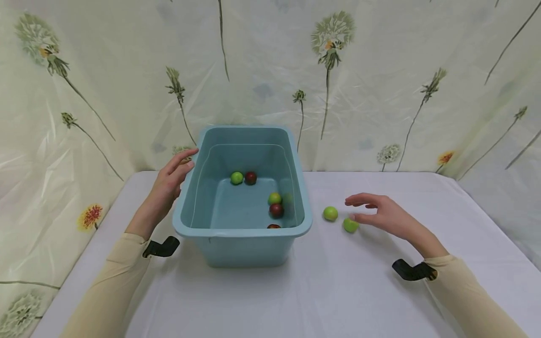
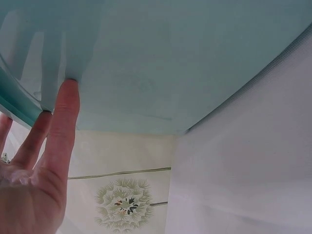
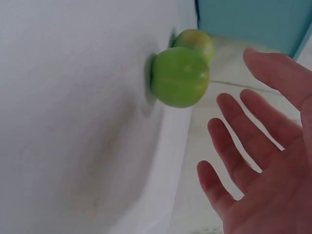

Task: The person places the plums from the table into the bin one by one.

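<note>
My left hand (image 1: pixel 170 180) is beside the left rim of a blue plastic tub (image 1: pixel 249 249), its fingertips right at the tub's side. In the left wrist view the fingers (image 2: pixel 62 126) are extended against the outer wall. Over the table, my right hand (image 1: pixel 386 216) hovers with spread fingers (image 3: pixel 234 151) and holds nothing. Just below its thumb lies a round green fruit (image 1: pixel 350 225), and a second green fruit (image 1: pixel 330 213) is slightly farther left. Inside the tub are two green fruits (image 1: pixel 236 178) and several dark red ones (image 1: pixel 276 210), one partly hidden by the front rim.
A white cloth (image 1: pixel 338 295) covers the table. Behind it and at the sides hangs a pale sheet (image 1: pixel 262 61) printed with dandelions. Each sleeve carries a black wrist camera (image 1: pixel 162 247) near the cuff.
</note>
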`<control>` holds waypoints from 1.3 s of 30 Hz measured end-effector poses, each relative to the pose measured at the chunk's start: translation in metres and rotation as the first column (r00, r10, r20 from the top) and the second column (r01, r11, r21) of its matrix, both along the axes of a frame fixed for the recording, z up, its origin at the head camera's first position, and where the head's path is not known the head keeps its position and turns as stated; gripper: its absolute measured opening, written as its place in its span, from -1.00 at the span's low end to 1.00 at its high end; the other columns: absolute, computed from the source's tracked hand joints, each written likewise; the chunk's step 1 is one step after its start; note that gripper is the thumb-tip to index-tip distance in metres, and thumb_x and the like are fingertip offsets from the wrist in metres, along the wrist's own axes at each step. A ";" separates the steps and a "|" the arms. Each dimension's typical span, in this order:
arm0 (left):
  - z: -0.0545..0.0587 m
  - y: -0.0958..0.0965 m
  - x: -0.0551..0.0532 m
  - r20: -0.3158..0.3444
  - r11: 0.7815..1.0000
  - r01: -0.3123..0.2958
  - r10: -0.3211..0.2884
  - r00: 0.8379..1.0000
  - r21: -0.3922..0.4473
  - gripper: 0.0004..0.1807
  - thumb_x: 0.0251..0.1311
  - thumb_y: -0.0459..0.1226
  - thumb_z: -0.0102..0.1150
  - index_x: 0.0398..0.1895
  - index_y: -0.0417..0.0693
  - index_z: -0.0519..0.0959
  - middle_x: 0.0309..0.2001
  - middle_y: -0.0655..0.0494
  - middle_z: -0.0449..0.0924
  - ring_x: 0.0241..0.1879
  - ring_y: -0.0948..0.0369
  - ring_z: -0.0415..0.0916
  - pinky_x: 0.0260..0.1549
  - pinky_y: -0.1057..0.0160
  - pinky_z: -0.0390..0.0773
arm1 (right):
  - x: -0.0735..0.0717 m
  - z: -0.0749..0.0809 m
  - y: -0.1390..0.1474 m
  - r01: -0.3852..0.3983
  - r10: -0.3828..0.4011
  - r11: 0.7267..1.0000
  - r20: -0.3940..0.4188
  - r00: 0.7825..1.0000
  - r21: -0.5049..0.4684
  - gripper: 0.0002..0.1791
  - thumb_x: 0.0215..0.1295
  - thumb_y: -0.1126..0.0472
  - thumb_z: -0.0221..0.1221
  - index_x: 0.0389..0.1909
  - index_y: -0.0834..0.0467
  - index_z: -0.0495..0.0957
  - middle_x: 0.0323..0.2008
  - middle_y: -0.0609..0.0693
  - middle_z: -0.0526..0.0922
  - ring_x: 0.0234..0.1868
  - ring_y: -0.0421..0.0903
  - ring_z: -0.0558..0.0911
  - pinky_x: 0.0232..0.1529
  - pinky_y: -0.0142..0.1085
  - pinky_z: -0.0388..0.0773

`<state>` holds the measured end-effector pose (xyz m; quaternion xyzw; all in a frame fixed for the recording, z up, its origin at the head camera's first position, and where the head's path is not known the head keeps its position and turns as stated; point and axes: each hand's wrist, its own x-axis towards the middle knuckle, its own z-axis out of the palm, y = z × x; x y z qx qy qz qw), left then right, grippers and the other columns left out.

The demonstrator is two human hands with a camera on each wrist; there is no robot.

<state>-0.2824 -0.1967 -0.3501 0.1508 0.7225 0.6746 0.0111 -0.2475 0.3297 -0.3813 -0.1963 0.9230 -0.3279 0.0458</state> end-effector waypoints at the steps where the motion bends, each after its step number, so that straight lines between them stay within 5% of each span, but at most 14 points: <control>1: 0.000 0.000 0.000 -0.001 1.000 -0.001 0.001 1.000 0.001 -0.47 0.46 0.02 -0.04 0.45 0.22 0.28 0.21 -0.04 0.36 0.15 0.08 0.43 -0.15 0.24 0.58 | 0.000 -0.001 0.002 -0.007 0.007 1.000 0.009 1.000 -0.003 -0.51 0.31 0.03 0.29 0.20 0.12 0.52 0.10 0.04 0.61 0.17 0.09 0.51 0.18 0.17 0.30; 9: 0.001 0.001 0.001 0.003 1.000 -0.006 0.006 1.000 0.008 -0.47 0.46 0.02 -0.04 0.45 0.21 0.29 0.20 -0.05 0.36 0.15 0.07 0.43 -0.15 0.24 0.58 | 0.001 -0.012 0.012 -0.061 0.061 0.998 0.065 0.996 -0.003 -0.53 0.24 0.16 0.35 0.17 0.14 0.55 0.07 -0.03 0.63 0.16 0.05 0.53 0.17 0.15 0.28; 18: 0.001 0.000 0.001 0.000 1.000 -0.015 0.015 1.000 -0.001 -0.47 0.46 0.03 -0.05 0.45 0.21 0.29 0.22 -0.05 0.36 0.15 0.06 0.43 -0.15 0.25 0.59 | 0.002 -0.016 0.010 -0.061 0.058 0.998 0.080 0.995 0.034 -0.53 0.19 0.07 0.39 0.11 0.08 0.60 0.01 -0.08 0.65 0.09 -0.02 0.55 0.16 0.10 0.30; 39: 0.000 0.001 0.000 0.003 0.999 -0.025 0.025 1.000 -0.024 -0.45 0.46 0.06 -0.07 0.46 0.22 0.27 0.25 -0.04 0.34 0.21 0.02 0.38 -0.12 0.20 0.58 | 0.000 -0.016 0.007 -0.023 0.023 1.000 0.010 1.000 0.013 -0.54 0.25 0.11 0.35 0.14 0.15 0.58 0.04 -0.03 0.65 0.12 0.04 0.55 0.16 0.14 0.36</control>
